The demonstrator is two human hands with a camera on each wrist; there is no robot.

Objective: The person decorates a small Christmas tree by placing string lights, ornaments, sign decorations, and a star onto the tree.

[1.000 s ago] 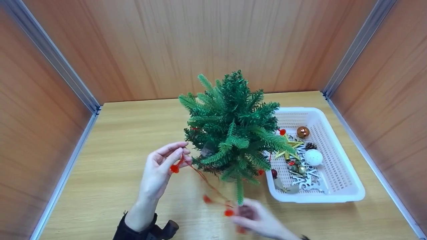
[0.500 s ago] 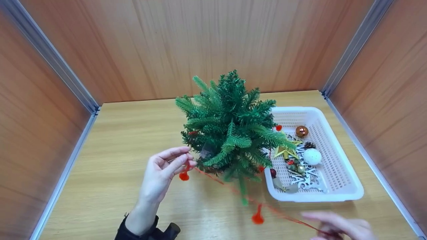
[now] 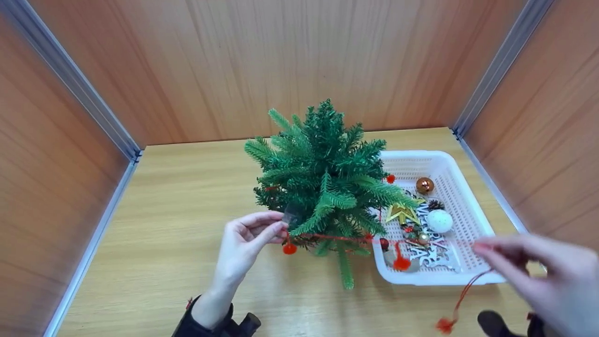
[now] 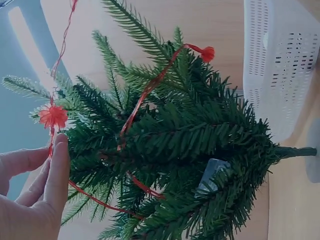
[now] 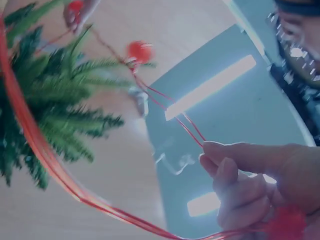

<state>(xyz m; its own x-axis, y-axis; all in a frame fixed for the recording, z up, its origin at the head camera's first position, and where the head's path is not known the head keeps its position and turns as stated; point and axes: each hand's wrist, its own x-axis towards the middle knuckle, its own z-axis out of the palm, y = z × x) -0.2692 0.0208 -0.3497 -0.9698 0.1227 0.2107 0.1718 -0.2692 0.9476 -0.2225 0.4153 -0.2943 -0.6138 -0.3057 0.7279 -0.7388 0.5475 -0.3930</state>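
A small artificial Christmas tree (image 3: 327, 173) stands on the table. A thin red wire garland (image 3: 344, 238) with red bobbles runs taut across its front between both hands. My left hand (image 3: 252, 243), at the tree's lower left, pinches the wire beside a red bobble (image 4: 52, 116). Over the basket's front right corner, my right hand (image 3: 547, 271) pinches the other stretch between thumb and forefinger. From it a loose end hangs with another bobble (image 3: 445, 325). More red wire (image 4: 145, 97) lies among the branches, near a clear plastic box (image 4: 212, 175).
A white perforated basket (image 3: 472, 220) stands right of the tree, overlapped by its branches. In it lie a gold star (image 3: 403, 213), a copper ball (image 3: 425, 185), a white ball (image 3: 440, 221), a pine cone (image 3: 435, 204) and silver letters (image 3: 435, 252). Wood panels surround the table.
My right hand has swung from below the tree to the right and then up, drawing the garland taut. My left hand has shifted right and slightly lower, closer to the branches.
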